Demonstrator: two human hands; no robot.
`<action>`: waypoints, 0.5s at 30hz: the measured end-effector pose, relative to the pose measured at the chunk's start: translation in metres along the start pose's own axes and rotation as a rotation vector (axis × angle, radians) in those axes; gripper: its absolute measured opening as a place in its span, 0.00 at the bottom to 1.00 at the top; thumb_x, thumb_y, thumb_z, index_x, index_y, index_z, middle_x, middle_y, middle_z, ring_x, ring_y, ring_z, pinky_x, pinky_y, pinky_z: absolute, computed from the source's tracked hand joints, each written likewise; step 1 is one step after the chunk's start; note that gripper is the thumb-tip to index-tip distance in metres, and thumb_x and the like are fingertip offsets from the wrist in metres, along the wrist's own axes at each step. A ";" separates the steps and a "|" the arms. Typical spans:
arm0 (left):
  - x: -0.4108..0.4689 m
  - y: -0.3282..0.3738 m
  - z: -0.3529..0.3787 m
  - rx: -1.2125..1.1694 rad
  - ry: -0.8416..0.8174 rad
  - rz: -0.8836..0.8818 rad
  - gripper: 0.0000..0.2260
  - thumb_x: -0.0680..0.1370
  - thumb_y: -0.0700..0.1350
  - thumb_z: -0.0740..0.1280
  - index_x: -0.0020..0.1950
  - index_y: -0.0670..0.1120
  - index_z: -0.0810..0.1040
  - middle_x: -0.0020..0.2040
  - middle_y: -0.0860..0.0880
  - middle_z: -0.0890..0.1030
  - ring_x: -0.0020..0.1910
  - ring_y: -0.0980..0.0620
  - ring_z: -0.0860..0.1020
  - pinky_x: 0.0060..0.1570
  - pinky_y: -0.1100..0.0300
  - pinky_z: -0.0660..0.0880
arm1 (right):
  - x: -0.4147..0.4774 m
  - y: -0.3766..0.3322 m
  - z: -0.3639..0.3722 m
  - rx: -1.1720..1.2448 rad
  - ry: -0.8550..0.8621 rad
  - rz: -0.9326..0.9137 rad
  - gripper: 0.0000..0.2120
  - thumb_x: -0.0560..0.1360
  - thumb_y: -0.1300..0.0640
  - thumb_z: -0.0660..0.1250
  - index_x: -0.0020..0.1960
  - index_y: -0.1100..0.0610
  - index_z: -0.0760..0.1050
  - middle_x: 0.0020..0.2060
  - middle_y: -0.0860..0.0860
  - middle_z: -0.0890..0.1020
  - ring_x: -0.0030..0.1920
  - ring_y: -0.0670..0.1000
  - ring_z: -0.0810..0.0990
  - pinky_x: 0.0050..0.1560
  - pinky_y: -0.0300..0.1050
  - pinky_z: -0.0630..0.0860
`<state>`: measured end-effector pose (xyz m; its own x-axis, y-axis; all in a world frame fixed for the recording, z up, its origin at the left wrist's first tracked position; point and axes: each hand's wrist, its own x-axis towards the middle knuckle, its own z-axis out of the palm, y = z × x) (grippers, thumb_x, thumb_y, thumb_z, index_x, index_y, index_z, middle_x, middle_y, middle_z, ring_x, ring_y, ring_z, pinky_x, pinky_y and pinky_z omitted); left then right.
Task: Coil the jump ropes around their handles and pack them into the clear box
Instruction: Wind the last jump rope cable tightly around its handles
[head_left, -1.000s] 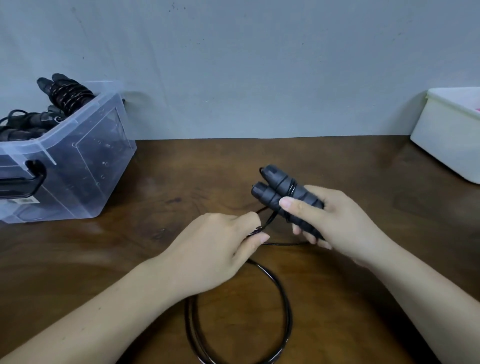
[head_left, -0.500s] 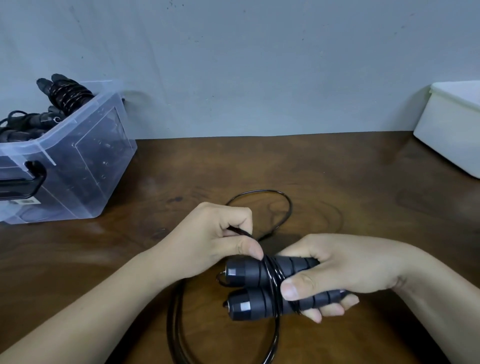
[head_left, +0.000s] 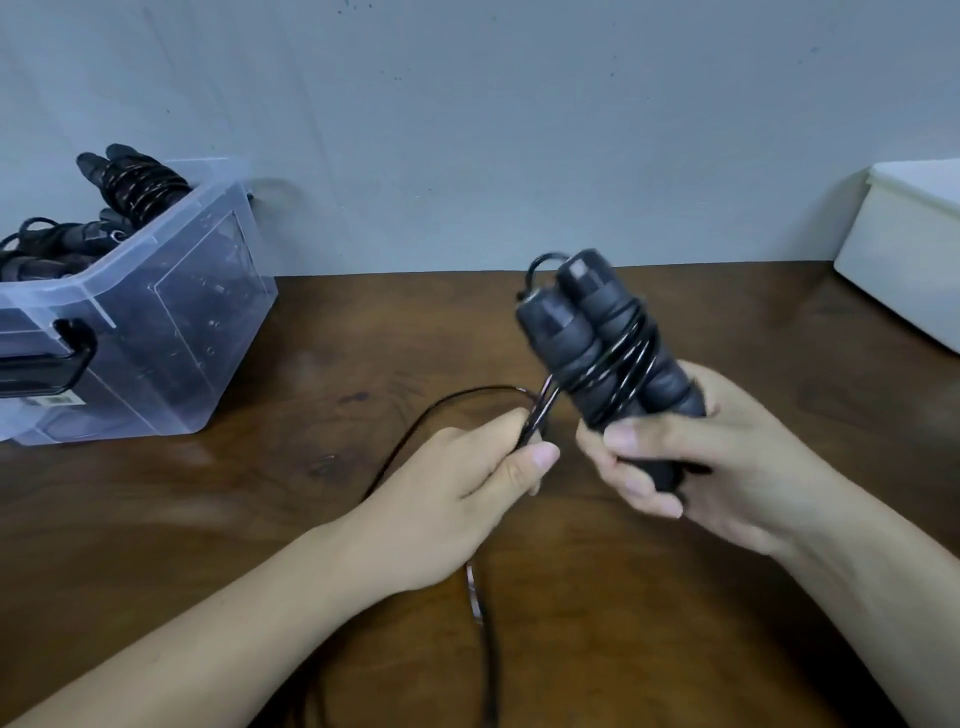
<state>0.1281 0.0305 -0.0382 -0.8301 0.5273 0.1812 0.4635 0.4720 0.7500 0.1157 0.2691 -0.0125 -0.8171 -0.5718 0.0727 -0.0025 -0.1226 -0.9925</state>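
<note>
The right hand (head_left: 727, 457), fingers curled tight round the two handles (head_left: 597, 338), has turned them from flat to upright above the table's (head_left: 363, 332) middle. The left hand (head_left: 457, 493) pinches the rope (head_left: 441, 402) just beside them. Several turns are on, but loose rope remains, so the clear box (head_left: 197, 332) at the far left must wait.

dark wooden table (head_left: 363, 322) carries a clear box (head_left: 182, 338) at left, white bin (head_left: 909, 270) at right, loose rope (head_left: 475, 597) between.
</note>
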 end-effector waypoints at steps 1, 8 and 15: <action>0.001 -0.002 0.000 0.030 -0.016 0.004 0.15 0.88 0.57 0.56 0.47 0.51 0.73 0.30 0.54 0.72 0.29 0.55 0.72 0.33 0.61 0.67 | 0.000 -0.001 -0.002 0.019 0.065 -0.011 0.07 0.77 0.65 0.70 0.52 0.65 0.72 0.36 0.60 0.75 0.29 0.52 0.70 0.26 0.45 0.62; -0.003 -0.002 -0.006 0.336 -0.061 0.031 0.13 0.87 0.60 0.57 0.49 0.55 0.70 0.34 0.52 0.76 0.35 0.51 0.77 0.34 0.51 0.74 | 0.008 0.011 -0.021 -0.469 0.477 0.035 0.20 0.78 0.59 0.76 0.63 0.47 0.70 0.37 0.60 0.83 0.31 0.55 0.76 0.33 0.50 0.73; -0.004 -0.006 -0.020 0.462 0.109 0.197 0.11 0.85 0.59 0.63 0.50 0.54 0.76 0.36 0.58 0.76 0.35 0.56 0.77 0.32 0.60 0.74 | 0.008 0.017 -0.010 -0.761 0.156 0.271 0.13 0.78 0.54 0.78 0.54 0.49 0.74 0.33 0.53 0.83 0.28 0.45 0.77 0.35 0.45 0.73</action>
<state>0.1222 0.0114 -0.0304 -0.7296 0.5723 0.3743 0.6822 0.6470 0.3405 0.1035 0.2705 -0.0299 -0.9161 -0.3764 -0.1378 -0.1381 0.6192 -0.7730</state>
